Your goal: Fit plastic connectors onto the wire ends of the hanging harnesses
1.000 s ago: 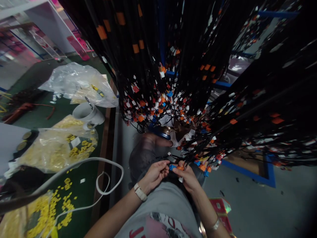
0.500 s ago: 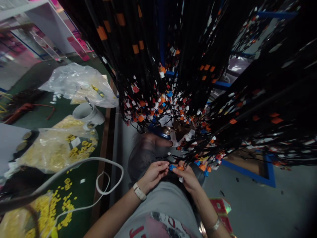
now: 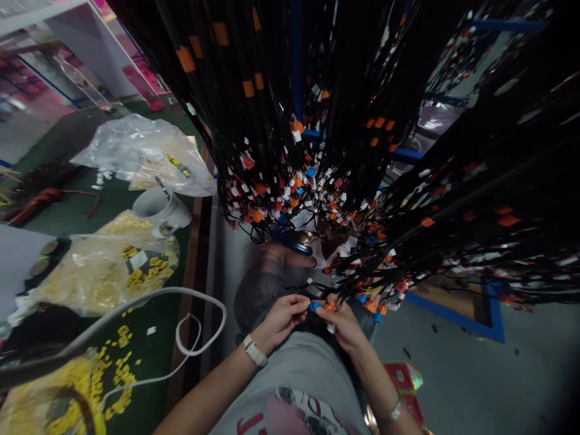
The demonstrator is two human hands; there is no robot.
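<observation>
A: Where's the part?

B: Blue connector [image 3: 314,306] is at the lap, between the hands, in front of the grey shirt [image 3: 294,356]. Small, blocky, bright blue. Orange connector [image 3: 330,307] sits right beside it, partly hidden by the thumb.

A: Hands?

B: Right hand [image 3: 347,326] grips the blue and orange connectors, thumb on top. Left hand [image 3: 281,320]: thumb and forefinger pinched, looks like on a small yellow piece [image 3: 309,301], just beside the blue connector. Too small to read its shape, or to tell if it touches the blue.

A: Clearance?

B: Tight ahead and to the right. Black cables [image 3: 475,260] slope down to the right hand, ends crowded with orange, blue and white connectors. Another hanging bundle [image 3: 254,133] ends beyond the knees. Left: dark trouser leg [image 3: 258,299], grey strip, then the bench's brown edge [image 3: 193,257]. White cable [image 3: 199,292] loops out past that edge. More room right: grey floor [image 3: 453,374] beside the forearm, with a blue frame [image 3: 496,323] and red box [image 3: 403,376].

A: Materials?

B: Green, flat bench top [image 3: 156,356]. Crinkled clear bag [image 3: 90,281] of yellow bits, loose yellow pieces [image 3: 122,383] scattered near it. Smooth, pale round mug [image 3: 167,211] with handle. Cables slim, dark, some with orange bands.
</observation>
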